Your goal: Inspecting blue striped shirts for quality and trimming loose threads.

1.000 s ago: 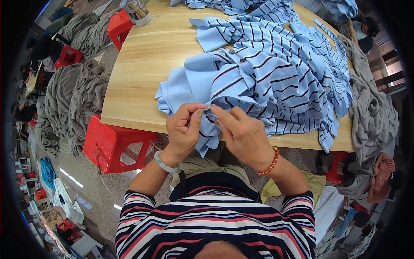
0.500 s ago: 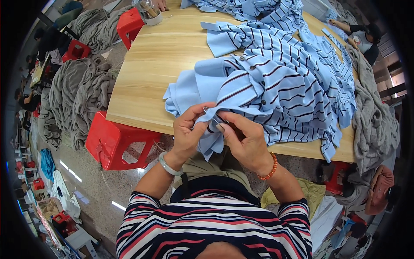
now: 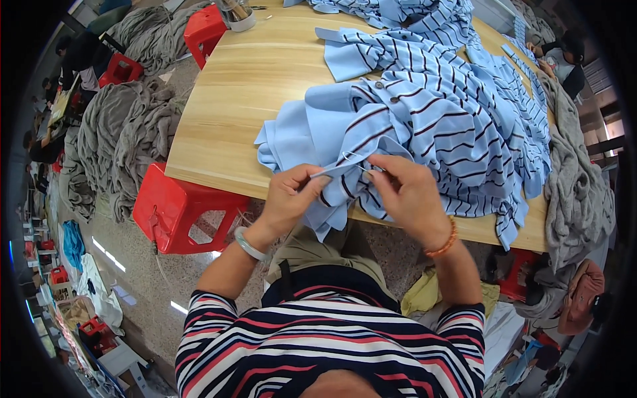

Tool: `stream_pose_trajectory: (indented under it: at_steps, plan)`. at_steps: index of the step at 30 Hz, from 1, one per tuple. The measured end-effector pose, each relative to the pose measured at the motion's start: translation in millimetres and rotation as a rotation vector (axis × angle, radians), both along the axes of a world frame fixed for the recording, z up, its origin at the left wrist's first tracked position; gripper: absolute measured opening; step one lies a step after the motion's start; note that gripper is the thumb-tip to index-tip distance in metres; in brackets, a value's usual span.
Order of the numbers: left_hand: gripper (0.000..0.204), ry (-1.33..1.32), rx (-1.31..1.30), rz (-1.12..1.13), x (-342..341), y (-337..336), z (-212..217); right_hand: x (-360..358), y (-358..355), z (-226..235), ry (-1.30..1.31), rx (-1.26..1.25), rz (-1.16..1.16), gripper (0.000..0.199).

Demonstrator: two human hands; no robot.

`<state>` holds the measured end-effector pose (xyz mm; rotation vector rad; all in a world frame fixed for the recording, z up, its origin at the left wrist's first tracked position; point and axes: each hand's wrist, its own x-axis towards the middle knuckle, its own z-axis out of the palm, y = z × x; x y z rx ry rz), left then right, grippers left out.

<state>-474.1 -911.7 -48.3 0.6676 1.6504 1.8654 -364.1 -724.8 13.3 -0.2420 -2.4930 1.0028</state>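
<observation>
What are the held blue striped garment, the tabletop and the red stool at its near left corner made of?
Striped garment: likely soft knit, matte; drapes in loose folds.
Tabletop: wood or wood-look laminate, smooth, slight sheen; grain streaks show, core unclear.
Red stool: probably moulded plastic, somewhat glossy; uniform colour, rounded edges.

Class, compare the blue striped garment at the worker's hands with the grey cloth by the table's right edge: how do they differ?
The striped garment is light blue with dark lines; the grey cloth looks plain.
The left hand pinches the striped garment and the right hand is at it, while neither touches the grey cloth.
Both are rumpled, soft-looking fabric.
</observation>
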Motion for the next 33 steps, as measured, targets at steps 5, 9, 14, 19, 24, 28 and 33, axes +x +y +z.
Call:
stream_pose_trajectory:
  at_steps: [5,9,14,19,24,28,33]
  plan:
    - [0.02,-0.369,0.136,-0.134,-27.2,-8.8,-1.0,23.6,41.1,23.4,-0.388,0.096,0.074,0.019]
    - [0.023,-0.499,0.158,-0.07,-21.2,-5.2,7.7,47.5,44.8,42.1,-0.334,-0.047,-0.004,0.02]
    - [0.025,-0.428,0.143,-0.087,-2.5,4.8,13.1,35.6,-18.9,40.6,-0.077,0.124,0.121,0.028]
    - [0.024,-0.071,0.022,0.036,16.1,7.5,28.0,25.2,-37.3,31.1,-0.096,0.303,0.066,0.03]
    - [0.019,0.583,-0.088,0.311,32.3,15.7,28.3,22.3,-47.6,25.9,-0.091,0.421,-0.012,0.03]
    - [0.023,0.852,0.02,0.391,30.6,18.6,14.4,18.5,-51.5,22.2,-0.012,0.427,-0.004,0.032]
    - [0.023,1.027,0.048,0.436,23.1,12.9,5.9,-5.5,-47.2,-4.8,0.103,-0.278,0.132,0.025]
